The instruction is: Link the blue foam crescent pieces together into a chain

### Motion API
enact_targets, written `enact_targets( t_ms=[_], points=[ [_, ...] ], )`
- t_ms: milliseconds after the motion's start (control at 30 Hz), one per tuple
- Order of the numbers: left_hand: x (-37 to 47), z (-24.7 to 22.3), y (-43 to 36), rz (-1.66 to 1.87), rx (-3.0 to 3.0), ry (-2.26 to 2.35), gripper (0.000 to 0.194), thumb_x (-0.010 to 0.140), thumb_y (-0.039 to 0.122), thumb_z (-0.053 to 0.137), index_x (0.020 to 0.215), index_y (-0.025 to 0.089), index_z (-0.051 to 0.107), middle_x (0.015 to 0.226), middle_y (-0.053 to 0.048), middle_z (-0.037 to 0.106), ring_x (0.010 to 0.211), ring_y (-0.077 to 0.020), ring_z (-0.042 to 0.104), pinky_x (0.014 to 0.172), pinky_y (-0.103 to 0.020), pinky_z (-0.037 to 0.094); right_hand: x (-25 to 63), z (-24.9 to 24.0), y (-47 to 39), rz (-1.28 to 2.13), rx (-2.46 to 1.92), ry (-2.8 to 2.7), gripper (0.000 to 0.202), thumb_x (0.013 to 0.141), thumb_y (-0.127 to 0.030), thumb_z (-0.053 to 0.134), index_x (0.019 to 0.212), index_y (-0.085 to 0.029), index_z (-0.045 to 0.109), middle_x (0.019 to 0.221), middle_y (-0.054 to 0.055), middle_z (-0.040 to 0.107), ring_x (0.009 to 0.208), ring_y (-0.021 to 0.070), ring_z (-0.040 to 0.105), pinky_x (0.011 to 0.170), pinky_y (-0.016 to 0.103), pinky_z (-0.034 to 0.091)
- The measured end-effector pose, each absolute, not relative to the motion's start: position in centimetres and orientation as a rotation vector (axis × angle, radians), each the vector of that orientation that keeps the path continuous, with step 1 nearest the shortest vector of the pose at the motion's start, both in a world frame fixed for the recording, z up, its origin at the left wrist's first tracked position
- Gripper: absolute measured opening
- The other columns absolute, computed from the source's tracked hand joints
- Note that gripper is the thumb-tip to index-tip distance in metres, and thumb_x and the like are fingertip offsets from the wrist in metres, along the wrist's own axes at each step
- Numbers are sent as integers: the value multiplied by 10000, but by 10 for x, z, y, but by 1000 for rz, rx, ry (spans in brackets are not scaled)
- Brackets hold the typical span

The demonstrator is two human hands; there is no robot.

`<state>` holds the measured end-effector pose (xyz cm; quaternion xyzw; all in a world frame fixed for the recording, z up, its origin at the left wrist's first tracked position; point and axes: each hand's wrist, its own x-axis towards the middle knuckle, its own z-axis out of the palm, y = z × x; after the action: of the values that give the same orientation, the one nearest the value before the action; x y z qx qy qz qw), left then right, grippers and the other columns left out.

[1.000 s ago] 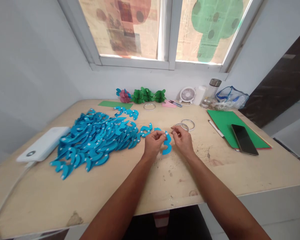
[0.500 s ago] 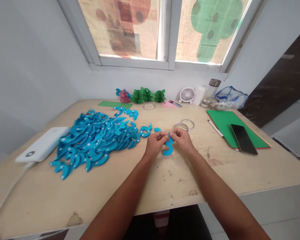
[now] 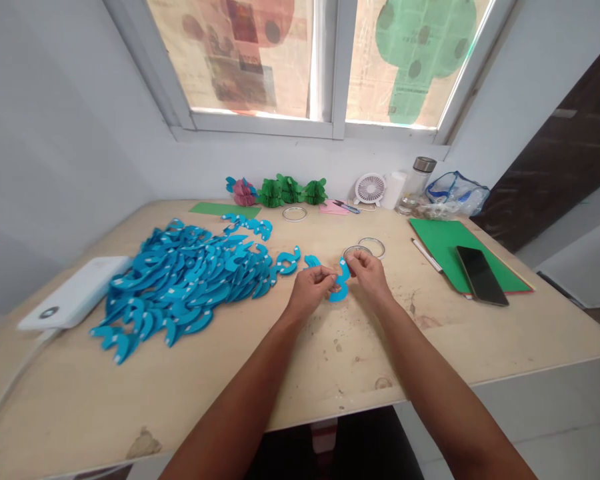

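A curved blue paper piece (image 3: 341,288) with small white squares on it is pinched in the fingers of my left hand (image 3: 310,289), above the middle of the table. Close to the top end of that piece is my right hand (image 3: 367,272), its thumb and forefinger pressed together; whatever they hold is too small to make out. Small blue pieces (image 3: 311,261) lie just beyond my left hand. To the left spreads a large heap of similar blue pieces (image 3: 185,280). Two tape rolls (image 3: 373,248) rest just behind my right hand.
A white power bank (image 3: 75,293) with a cable lies at the left. Green sheets (image 3: 447,243), a phone (image 3: 481,275) and a pen (image 3: 427,255) lie at the right. Paper ornaments (image 3: 290,190), a small fan (image 3: 371,189) and a bottle (image 3: 418,183) line the back.
My hands have moved apart; the right fingers have shifted off to the right of the blue piece. The piece's upper end now shows between them. The whole view has shifted slightly.
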<state>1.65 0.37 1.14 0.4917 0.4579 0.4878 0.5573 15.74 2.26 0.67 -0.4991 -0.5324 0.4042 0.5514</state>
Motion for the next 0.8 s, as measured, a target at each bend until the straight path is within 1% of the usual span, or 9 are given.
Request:
enact_targets(
  t_ms=[133,267,367,433,467,567,633,700,800],
  points=[
    [15,11,6,1243,1097,1157,56,627,199,599,626,144,606,507,1,615,496,-129,595,482,-216,457,176,12,27,741,-1289,-1134,218,746,-383,503,769,-180,580,681,8,610,596,131,536,567,254,419],
    [11,6,9,1232,1170,1256,52,636,184,563,607,154,593,510,3,611,488,-135,587,453,-212,424,198,16,29,380,-1681,-1432,149,739,-301,508,702,-197,609,672,17,639,652,166,565,605,274,396],
    [7,3,10,1132,1422,1384,79,650,173,543,587,170,590,526,-5,615,502,-147,578,471,-224,397,204,17,25,217,-1974,-1636,146,747,-313,525,697,-216,621,689,43,662,674,195,580,577,283,357],
    [5,4,10,1042,1641,1538,81,657,167,543,604,181,604,576,-21,635,570,-172,592,508,-240,383,204,17,22,186,-2082,-1728,162,747,-362,546,745,-222,628,733,64,678,706,216,595,566,287,343],
    [4,5,9,1003,1731,1624,82,666,169,544,653,187,623,607,-28,646,607,-186,598,520,-247,373,204,17,21,180,-2115,-1757,184,747,-387,552,783,-224,629,755,71,683,719,223,601,563,288,340],
    [3,8,6,950,1878,1787,231,715,184,518,912,208,637,656,-26,659,655,-204,603,537,-256,359,205,15,18,175,-2145,-1812,256,733,-412,581,904,-224,610,799,80,687,728,229,612,561,285,341],
    [3,9,4,958,1941,1792,298,749,188,489,1023,207,605,666,-23,658,665,-201,605,558,-259,371,204,12,18,183,-2113,-1848,304,708,-392,619,961,-225,590,804,74,685,716,223,613,563,280,344],
    [4,8,3,992,2014,1755,288,769,193,474,1024,206,605,712,-30,663,701,-198,611,601,-263,393,203,8,18,199,-2070,-1875,355,686,-363,649,1007,-234,572,794,61,682,706,215,613,564,272,345],
    [8,4,3,1042,2101,1687,238,792,198,454,953,208,629,816,-48,675,774,-200,615,678,-274,419,203,4,21,211,-2048,-1873,385,677,-285,649,1050,-241,564,787,56,679,689,207,605,553,264,333]
  ],
)
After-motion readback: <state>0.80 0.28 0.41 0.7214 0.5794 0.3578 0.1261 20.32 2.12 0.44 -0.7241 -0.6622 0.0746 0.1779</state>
